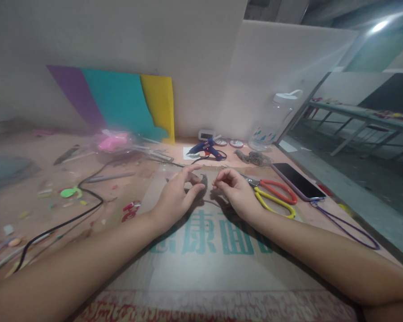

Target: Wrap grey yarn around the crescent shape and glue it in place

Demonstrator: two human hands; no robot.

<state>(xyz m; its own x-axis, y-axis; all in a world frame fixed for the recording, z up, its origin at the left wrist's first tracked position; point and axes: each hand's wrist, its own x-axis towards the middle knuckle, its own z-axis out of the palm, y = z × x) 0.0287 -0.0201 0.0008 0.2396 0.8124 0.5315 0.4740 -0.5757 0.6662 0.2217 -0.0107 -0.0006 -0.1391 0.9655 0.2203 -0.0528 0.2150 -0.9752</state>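
My left hand (176,192) holds a small grey-green fuzzy piece (204,180) upright between thumb and fingers. To its right, my right hand (237,190) is closed in a pinch; whatever its fingertips hold is too small to make out. Both hands are just above a translucent sheet with green printed characters (201,237). Beside my right hand lie scissors (278,203) with one orange and one yellow handle. A tangled grey-brown clump (253,157), similar in colour to the held piece, rests farther back.
A blue glue gun (206,148) lies at the back on a white card. A clear bottle (267,120) stands at the back right, and a phone (298,181) lies at the right. On the left are a black cable (65,223), scraps and a pink bagged item (112,141).
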